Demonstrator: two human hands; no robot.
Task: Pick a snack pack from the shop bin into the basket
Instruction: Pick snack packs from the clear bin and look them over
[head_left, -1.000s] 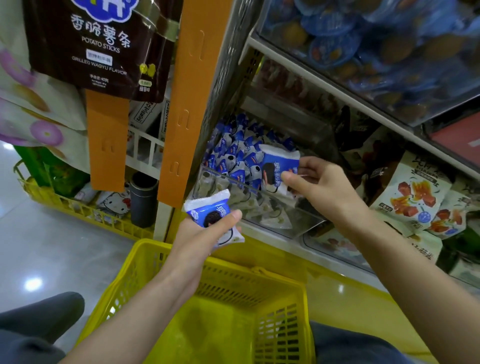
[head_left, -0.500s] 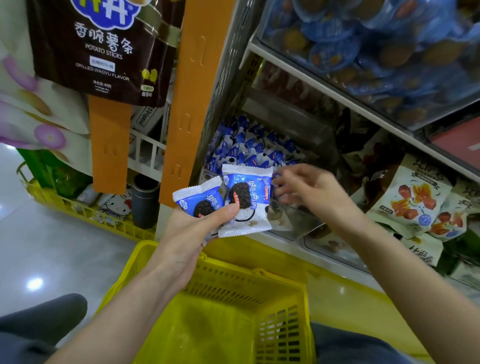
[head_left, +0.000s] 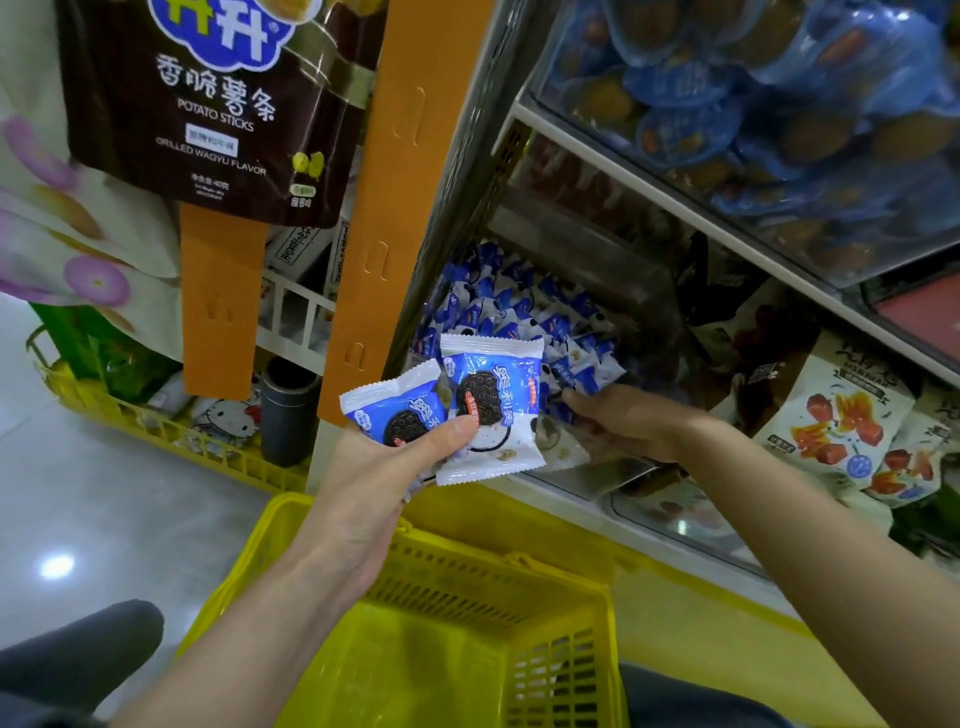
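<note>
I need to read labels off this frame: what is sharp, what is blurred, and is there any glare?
Head view: the two snack packs in the left hand are sharp, print legible; the blue tubs at upper right are blurred; one glare spot on the floor.

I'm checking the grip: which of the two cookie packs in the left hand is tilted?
The left pack, slanting under the thumb of the left hand; the right pack stands upright beside it.
</note>
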